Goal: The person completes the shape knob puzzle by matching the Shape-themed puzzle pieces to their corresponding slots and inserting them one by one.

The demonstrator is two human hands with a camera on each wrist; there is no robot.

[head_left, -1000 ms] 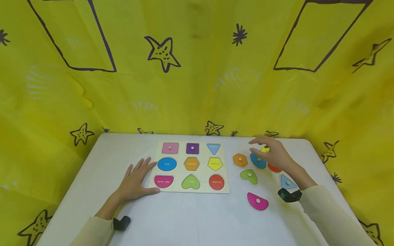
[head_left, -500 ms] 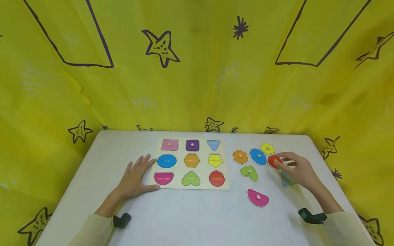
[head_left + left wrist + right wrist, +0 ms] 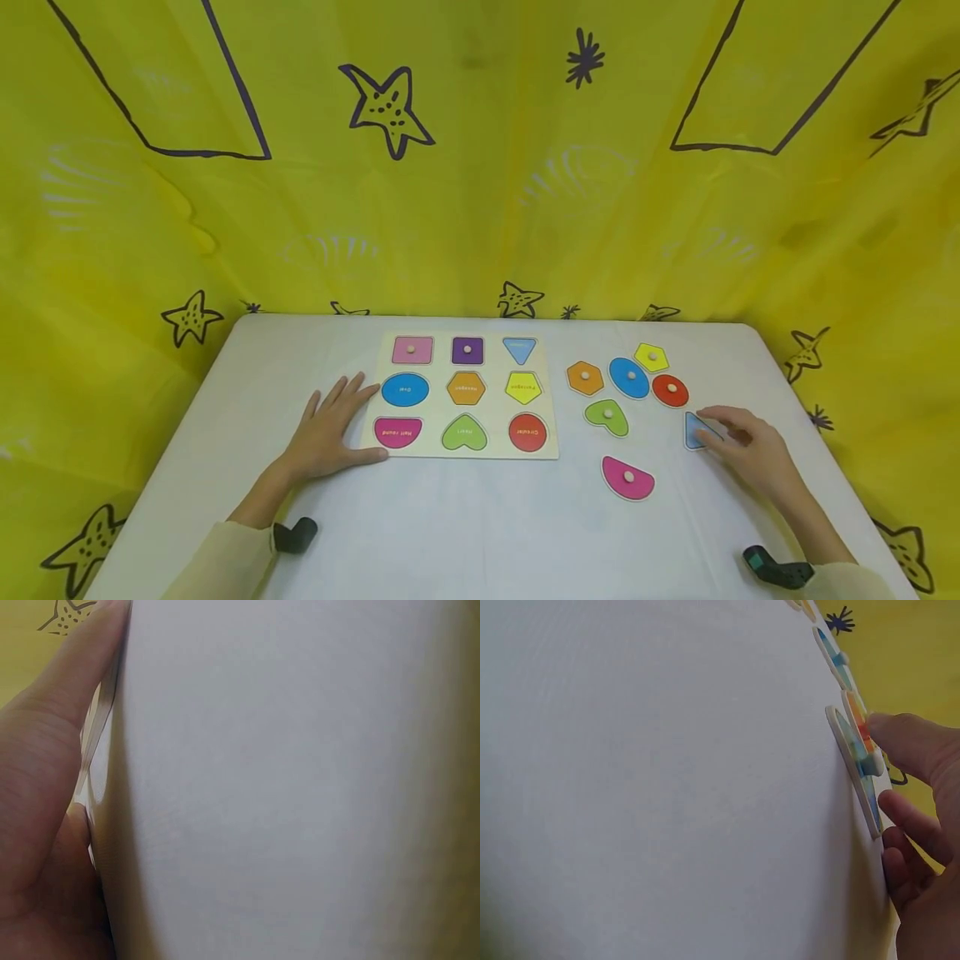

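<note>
My left hand [image 3: 324,437] rests with spread fingers at the left edge of a wooden shape puzzle board [image 3: 491,406]. In the left wrist view part of that hand [image 3: 45,765] shows beside the white table. On the right, my right hand [image 3: 753,454] reaches over a light blue triangle puzzle piece [image 3: 693,433] lying on the table. The right wrist view shows the triangle's knob [image 3: 873,763] between the thumb and a fingertip, which stand apart from it. A pink rectangle piece [image 3: 423,357] and a purple square piece [image 3: 459,358] sit in the board.
Loose knobbed pieces lie right of the board: an orange hexagon [image 3: 576,383], blue oval [image 3: 621,385], yellow pentagon [image 3: 643,360], red circle [image 3: 663,396], green heart [image 3: 596,412] and magenta half round [image 3: 617,473]. A yellow patterned curtain [image 3: 480,208] hangs behind the white table [image 3: 480,533].
My right hand has moved from above the blue oval, past the red circle, down and right to the light blue triangle. The left hand has stayed by the board. The view has tilted slightly.
</note>
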